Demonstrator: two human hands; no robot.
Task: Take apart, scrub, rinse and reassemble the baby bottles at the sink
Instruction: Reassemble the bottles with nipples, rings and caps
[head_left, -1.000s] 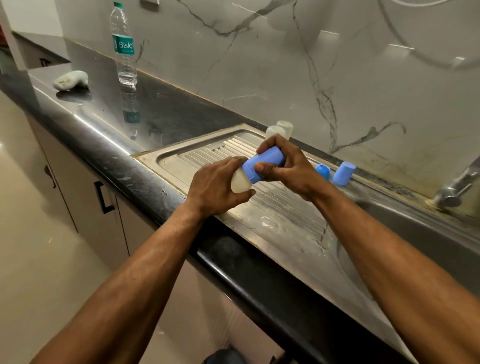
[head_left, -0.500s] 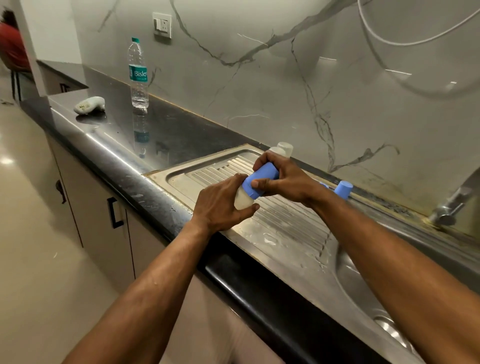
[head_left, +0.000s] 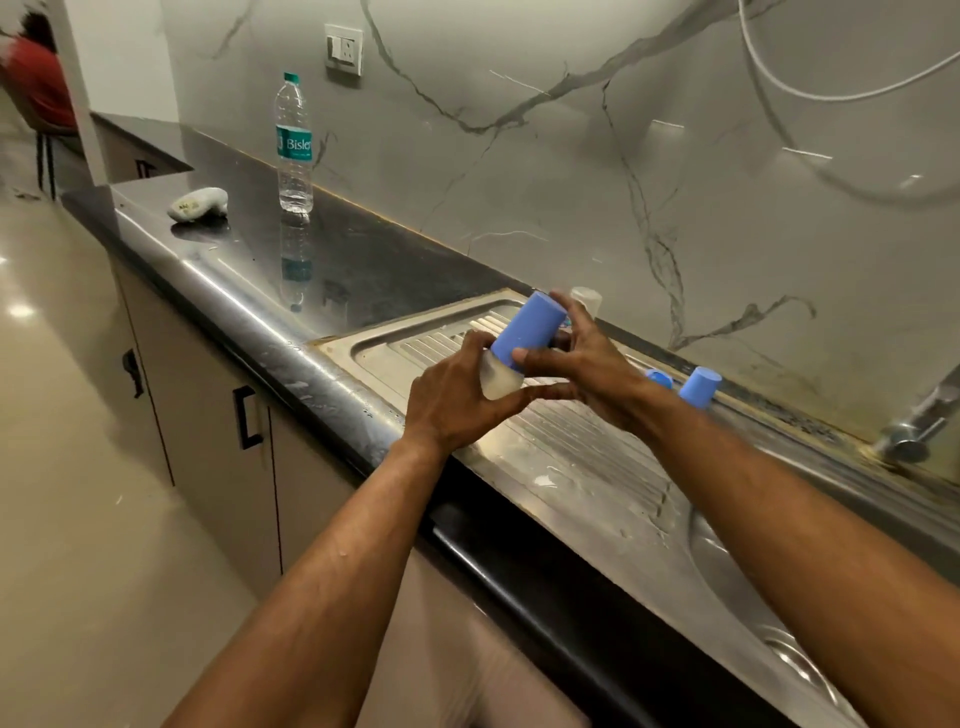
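Item in hand: one baby bottle (head_left: 500, 378), milky translucent body, blue cap (head_left: 527, 326) on its upper end, tilted up and away over the ribbed draining board (head_left: 566, 431) of the sink unit.

Left hand (head_left: 457, 400): fingers curling round the bottle's lower body, clamping it. Right hand (head_left: 582, 358): thumb and fingers pinching the lower rim of the blue cap. The grip is suggesting a twist or pull at the cap; whether it is coming off or going on cannot be told.

Loose parts: a second blue cap (head_left: 698, 387) is standing on the back edge of the sink unit, a smaller blue piece (head_left: 658, 378) just beside it. A pale bottle part (head_left: 587, 299) is showing behind the right hand, mostly hidden.

Progress, as judged: at least one bottle appears to be lying in pieces already, so disassembly is under way. No brush, soap or running water is showing, so scrubbing and rinsing are probably still waiting. Water spots are sitting on the draining board.

Surroundings: tap (head_left: 919, 421) at the far right, basin (head_left: 779, 597) below it. On the dark counter (head_left: 363, 260), well apart, a water bottle (head_left: 294, 145) is standing upright, and a pale rounded object (head_left: 198, 203) is lying near the counter's end.
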